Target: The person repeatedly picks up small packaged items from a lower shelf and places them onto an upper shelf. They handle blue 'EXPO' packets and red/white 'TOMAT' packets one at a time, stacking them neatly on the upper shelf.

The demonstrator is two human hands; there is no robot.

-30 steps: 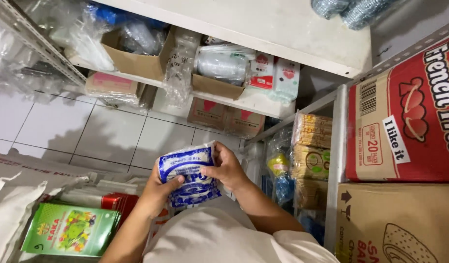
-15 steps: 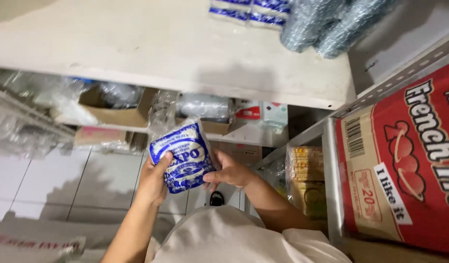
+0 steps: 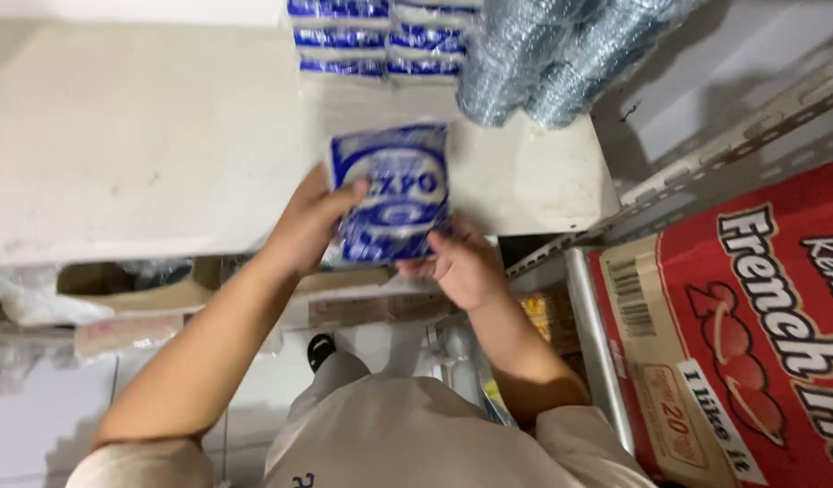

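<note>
Our left hand (image 3: 310, 224) has its fingers (image 3: 348, 192) curled over the left edge of a blue-and-white packet (image 3: 394, 192), thumb behind, so the packet is pinched from the side. Our right hand (image 3: 463, 264) sits under the packet's lower right corner, fingertips pressed up against the bottom edge; it props the load from beneath, though we cannot quite tell whether those fingers close around the corner or only support it, since the packet blurs there. Between the two grips the packet stands nearly upright, its printed face toward us, raised over the front part of the white shelf (image 3: 145, 154).

Two holds make sense for a soft, floppy pack: one steadies, one bears weight.

Farther back on the shelf lies a row of similar blue-and-white packets (image 3: 385, 36), stacked flat with their edges toward us, well apart from the one we hold. Just beside them on the right is a bundle of clear plastic cups (image 3: 543, 63) in wrap. To the right, on a metal rack (image 3: 705, 163), stands a large red carton (image 3: 751, 334). Below the shelf, open cardboard boxes (image 3: 190, 289) rest on a lower level above pale floor tiles (image 3: 37, 416).
</note>
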